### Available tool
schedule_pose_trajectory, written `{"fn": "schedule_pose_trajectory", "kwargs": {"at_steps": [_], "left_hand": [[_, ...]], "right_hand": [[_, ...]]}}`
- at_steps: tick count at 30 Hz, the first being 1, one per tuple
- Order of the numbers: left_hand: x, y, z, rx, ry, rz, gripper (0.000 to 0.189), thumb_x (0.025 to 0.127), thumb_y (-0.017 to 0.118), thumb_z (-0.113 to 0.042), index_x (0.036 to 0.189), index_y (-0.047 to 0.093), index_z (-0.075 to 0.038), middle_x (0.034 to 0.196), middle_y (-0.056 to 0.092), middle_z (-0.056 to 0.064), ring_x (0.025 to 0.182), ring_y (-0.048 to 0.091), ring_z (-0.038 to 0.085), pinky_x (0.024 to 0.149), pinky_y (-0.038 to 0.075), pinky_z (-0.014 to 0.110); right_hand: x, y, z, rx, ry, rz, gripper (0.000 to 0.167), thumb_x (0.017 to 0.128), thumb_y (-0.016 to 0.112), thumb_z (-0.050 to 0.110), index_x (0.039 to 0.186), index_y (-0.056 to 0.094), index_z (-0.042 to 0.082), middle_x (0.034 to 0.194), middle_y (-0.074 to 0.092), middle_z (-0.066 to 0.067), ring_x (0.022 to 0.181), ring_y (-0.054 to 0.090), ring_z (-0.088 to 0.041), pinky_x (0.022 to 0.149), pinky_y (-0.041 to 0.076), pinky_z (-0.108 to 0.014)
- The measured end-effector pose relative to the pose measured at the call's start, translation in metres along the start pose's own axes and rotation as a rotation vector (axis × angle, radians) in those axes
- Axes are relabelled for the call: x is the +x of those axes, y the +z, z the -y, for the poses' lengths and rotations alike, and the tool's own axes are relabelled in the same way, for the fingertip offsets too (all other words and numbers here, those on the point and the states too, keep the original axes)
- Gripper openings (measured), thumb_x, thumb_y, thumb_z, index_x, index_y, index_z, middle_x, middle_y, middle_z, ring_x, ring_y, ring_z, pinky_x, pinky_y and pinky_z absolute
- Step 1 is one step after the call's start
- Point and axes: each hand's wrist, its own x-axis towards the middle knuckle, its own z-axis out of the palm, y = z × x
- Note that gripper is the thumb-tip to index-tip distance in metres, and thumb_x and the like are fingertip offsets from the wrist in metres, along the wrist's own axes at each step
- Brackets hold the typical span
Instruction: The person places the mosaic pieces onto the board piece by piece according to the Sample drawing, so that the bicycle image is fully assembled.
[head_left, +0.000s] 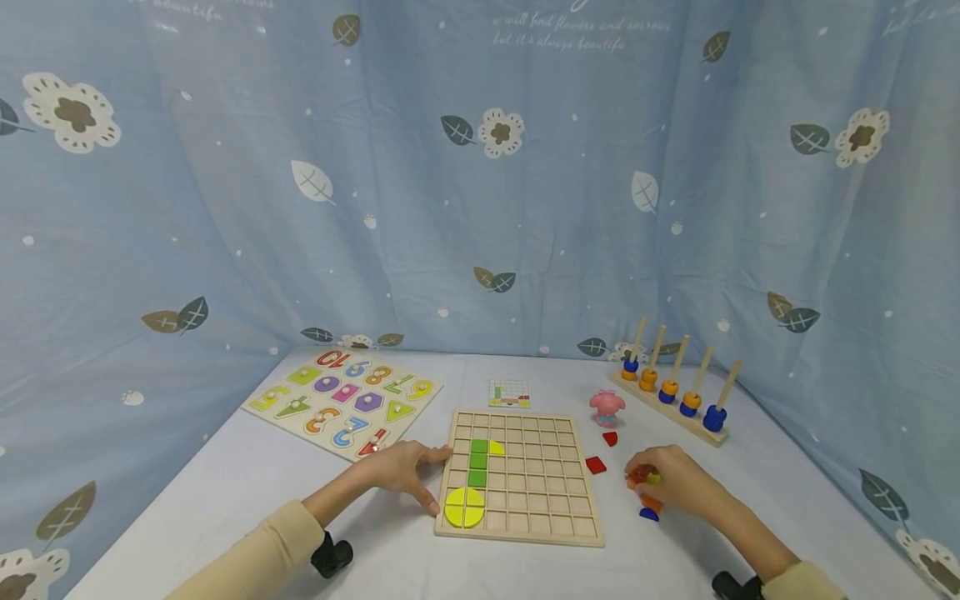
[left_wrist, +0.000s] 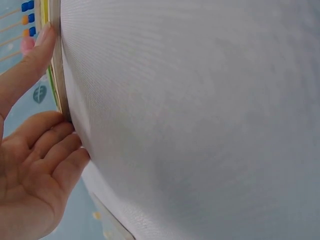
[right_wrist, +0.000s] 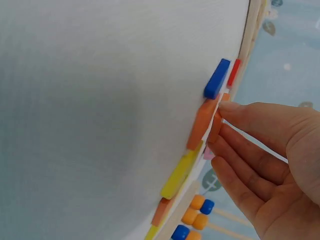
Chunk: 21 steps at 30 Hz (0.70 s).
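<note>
A wooden grid board [head_left: 532,479] lies on the white table. On its left side are several green squares [head_left: 477,460], a yellow quarter piece [head_left: 497,449] and a yellow circle [head_left: 456,498] made of quarter pieces. My left hand [head_left: 401,472] touches the board's left edge, thumb and fingers spread apart. To the right of the board, my right hand [head_left: 678,483] pinches an orange piece [right_wrist: 215,127] between thumb and fingers. Under and beside it lie a blue piece [right_wrist: 217,80], another orange piece [right_wrist: 201,122] and a yellow piece [right_wrist: 179,177], partly hidden by the hand in the head view.
Two red pieces [head_left: 596,465] lie by the board's right edge. Behind them stand a pink figurine [head_left: 607,407] and a peg rack [head_left: 667,407] with blue and orange beads. A pattern card [head_left: 509,393] lies beyond the board, a number-and-shape puzzle [head_left: 345,404] at the left.
</note>
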Motion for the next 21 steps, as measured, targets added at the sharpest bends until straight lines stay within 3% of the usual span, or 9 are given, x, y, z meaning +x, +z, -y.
{"fn": "schedule_pose_trajectory", "kwargs": {"at_steps": [3, 10, 21], "left_hand": [[0.0, 0.0, -0.001, 0.0, -0.002, -0.001, 0.09, 0.066, 0.089, -0.029, 0.141, 0.047, -0.003, 0.146, 0.044, 0.013, 0.134, 0.04, 0.033, 0.109, 0.034, 0.05], [-0.002, -0.002, -0.003, 0.006, -0.01, -0.002, 0.089, 0.066, 0.089, -0.028, 0.141, 0.047, -0.003, 0.145, 0.045, 0.014, 0.134, 0.041, 0.034, 0.109, 0.034, 0.05], [-0.001, -0.001, -0.001, -0.007, -0.005, 0.006, 0.09, 0.066, 0.089, -0.028, 0.141, 0.047, -0.003, 0.146, 0.044, 0.013, 0.134, 0.041, 0.033, 0.109, 0.034, 0.05]], "right_hand": [[-0.001, -0.001, 0.005, 0.012, -0.009, 0.004, 0.016, 0.078, 0.078, 0.008, 0.093, 0.072, 0.008, 0.081, 0.064, 0.009, 0.072, 0.055, -0.008, 0.07, 0.056, -0.031], [-0.002, -0.002, 0.023, 0.007, -0.119, -0.021, 0.015, 0.079, 0.077, 0.006, 0.093, 0.073, 0.008, 0.082, 0.065, 0.011, 0.075, 0.059, -0.007, 0.073, 0.057, -0.037], [0.005, 0.013, 0.054, 0.03, -0.214, -0.049, 0.015, 0.08, 0.076, 0.006, 0.095, 0.073, 0.008, 0.084, 0.065, 0.011, 0.078, 0.058, -0.007, 0.074, 0.056, -0.036]]}}
